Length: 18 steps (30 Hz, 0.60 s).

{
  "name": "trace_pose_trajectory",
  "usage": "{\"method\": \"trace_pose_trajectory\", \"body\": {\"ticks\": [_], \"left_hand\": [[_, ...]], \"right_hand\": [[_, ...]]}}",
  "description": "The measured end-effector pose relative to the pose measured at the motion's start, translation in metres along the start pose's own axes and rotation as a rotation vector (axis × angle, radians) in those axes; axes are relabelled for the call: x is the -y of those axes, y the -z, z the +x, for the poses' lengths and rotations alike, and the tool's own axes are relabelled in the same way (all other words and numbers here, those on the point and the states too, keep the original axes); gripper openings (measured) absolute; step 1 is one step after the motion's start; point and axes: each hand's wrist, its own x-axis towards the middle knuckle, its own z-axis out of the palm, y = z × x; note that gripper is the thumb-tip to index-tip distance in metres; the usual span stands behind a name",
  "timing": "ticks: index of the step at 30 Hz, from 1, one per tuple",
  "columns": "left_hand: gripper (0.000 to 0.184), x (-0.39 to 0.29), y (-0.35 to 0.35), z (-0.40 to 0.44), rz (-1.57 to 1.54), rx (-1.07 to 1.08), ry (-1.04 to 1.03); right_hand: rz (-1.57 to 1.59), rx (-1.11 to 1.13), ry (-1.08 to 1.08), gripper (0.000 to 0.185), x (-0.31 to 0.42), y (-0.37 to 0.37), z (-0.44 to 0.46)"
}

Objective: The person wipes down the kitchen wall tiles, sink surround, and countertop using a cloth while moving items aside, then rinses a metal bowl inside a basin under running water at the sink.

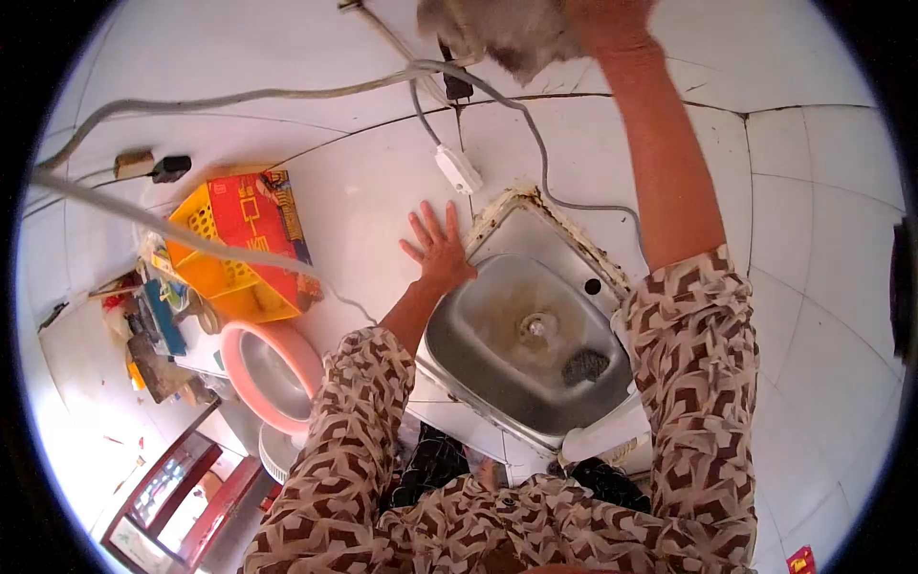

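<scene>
My right hand (612,24) reaches up to the tiled wall at the top of the view, wrapped on a greyish-brown cloth (521,33) that lies against the tiles. Part of that hand is cut off by the frame's edge. My left hand (442,251) rests flat with fingers spread on the white tiled counter, just left of the metal sink (454,359). Inside the sink, a dark scouring pad (585,366) lies near the drain (537,328).
Grey cables (258,94) hang across the wall, one with a white plug-like block (458,169). On the left stand a yellow plastic rack (215,273), a red box (253,225) and a pink-rimmed basin (239,378). A dark-red wooden frame (182,488) is at lower left.
</scene>
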Motion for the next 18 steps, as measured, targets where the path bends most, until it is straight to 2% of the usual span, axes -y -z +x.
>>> {"method": "trace_pose_trajectory", "body": {"ticks": [2,3,4,6,7,9,12,13,15,18], "left_hand": [[0.141,-0.001,-0.002,0.0,0.028,-0.001,0.006],[0.141,-0.001,-0.002,0.002,0.042,-0.007,0.009],[0.142,-0.002,-0.003,0.004,0.038,-0.004,0.0],[0.143,0.002,-0.001,0.004,0.033,0.004,-0.009],[0.141,0.002,-0.001,0.003,0.047,-0.004,-0.004],[0.137,-0.003,0.0,0.001,0.063,-0.016,-0.01],[0.138,0.001,-0.001,0.003,0.029,-0.009,-0.034],[0.138,-0.002,0.003,0.004,0.029,-0.012,-0.03],[0.138,-0.005,0.006,-0.001,0.033,-0.01,-0.014],[0.144,-0.005,0.0,0.004,0.091,-0.004,0.034]], "right_hand": [[-0.034,0.271,-0.239,0.025,-0.008,-0.038,-0.039],[-0.193,0.01,-0.353,0.016,-0.015,-0.099,-0.072],[-0.267,0.056,-0.261,0.014,-0.035,-0.114,-0.102],[-0.406,0.146,-0.076,0.024,-0.069,-0.122,-0.156],[-0.507,0.139,-0.089,0.017,-0.086,-0.124,-0.183],[-0.725,0.139,-0.117,0.024,-0.11,-0.12,-0.23],[-0.676,0.052,-0.583,0.026,-0.125,-0.087,-0.255],[-0.535,-0.076,-0.766,0.026,-0.134,-0.07,-0.265],[-0.217,-0.341,-1.101,0.042,-0.149,-0.043,-0.286],[-0.222,-0.718,-1.141,0.074,-0.186,-0.082,-0.299]]}}
